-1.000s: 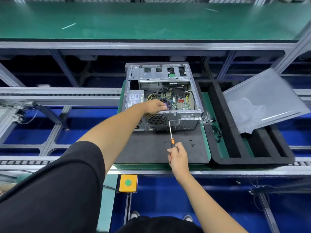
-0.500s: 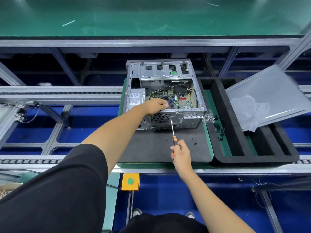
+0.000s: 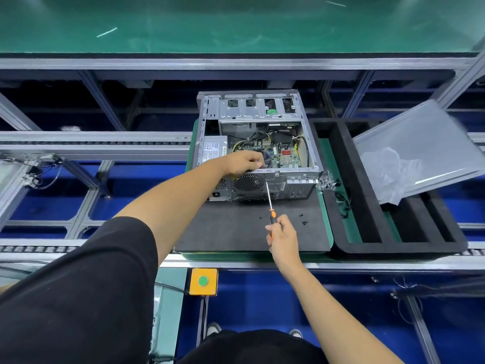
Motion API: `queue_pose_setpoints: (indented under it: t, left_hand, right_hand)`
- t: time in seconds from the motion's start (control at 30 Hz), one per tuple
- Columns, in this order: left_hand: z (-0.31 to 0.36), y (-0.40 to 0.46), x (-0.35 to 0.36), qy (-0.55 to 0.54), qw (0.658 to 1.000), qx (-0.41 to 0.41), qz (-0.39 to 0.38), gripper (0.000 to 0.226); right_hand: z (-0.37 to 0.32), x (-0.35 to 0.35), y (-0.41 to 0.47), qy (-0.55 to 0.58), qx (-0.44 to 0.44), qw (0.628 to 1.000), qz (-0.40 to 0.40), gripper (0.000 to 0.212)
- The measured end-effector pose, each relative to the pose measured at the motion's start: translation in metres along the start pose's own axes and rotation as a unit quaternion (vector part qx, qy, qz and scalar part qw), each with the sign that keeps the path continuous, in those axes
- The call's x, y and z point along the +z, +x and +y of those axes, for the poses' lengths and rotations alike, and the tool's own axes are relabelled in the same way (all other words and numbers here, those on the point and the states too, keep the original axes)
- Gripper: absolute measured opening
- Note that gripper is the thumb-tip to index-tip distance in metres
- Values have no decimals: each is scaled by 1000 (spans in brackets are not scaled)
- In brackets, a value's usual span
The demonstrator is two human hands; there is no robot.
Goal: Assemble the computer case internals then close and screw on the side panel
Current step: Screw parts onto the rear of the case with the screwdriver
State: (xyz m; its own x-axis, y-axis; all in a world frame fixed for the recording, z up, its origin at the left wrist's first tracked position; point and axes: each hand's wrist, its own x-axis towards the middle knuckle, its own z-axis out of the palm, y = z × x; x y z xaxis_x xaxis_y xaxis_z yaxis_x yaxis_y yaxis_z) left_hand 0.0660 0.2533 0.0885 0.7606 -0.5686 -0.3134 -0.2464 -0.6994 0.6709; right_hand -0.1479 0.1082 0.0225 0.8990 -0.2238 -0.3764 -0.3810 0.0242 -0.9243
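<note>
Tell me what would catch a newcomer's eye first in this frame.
The open computer case lies at centre on a dark mat, motherboard exposed. The left hand reaches into it while the right hand holds an orange-handled screwdriver against its rear. The grey side panel leans on the black foam tray at right.

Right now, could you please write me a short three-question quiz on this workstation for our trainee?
1. True or false: the side panel is already fitted on the computer case.
2. Which hand holds the screwdriver? A. left hand B. right hand C. neither
3. Fill in: the loose black screws lie on the dark ______ in front of the case.

Key
1. False: the case is open and the panel leans on the black foam tray to its right.
2. B: the left hand rests at the case's near edge.
3. mat.
</note>
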Motion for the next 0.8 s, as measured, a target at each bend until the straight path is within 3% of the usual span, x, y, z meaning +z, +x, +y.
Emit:
queue_pose_setpoints:
  t: [0.27, 0.8]
  left_hand:
    - [-4, -3, 7, -17, 998, -1, 68, 34]
    - [-4, -6, 10, -57, 994, 16, 89, 46]
  right_hand:
    - [1, -2, 4, -8, -2, 1000, -2, 30]
    - [-12, -2, 8, -10, -3, 1000, -7, 30]
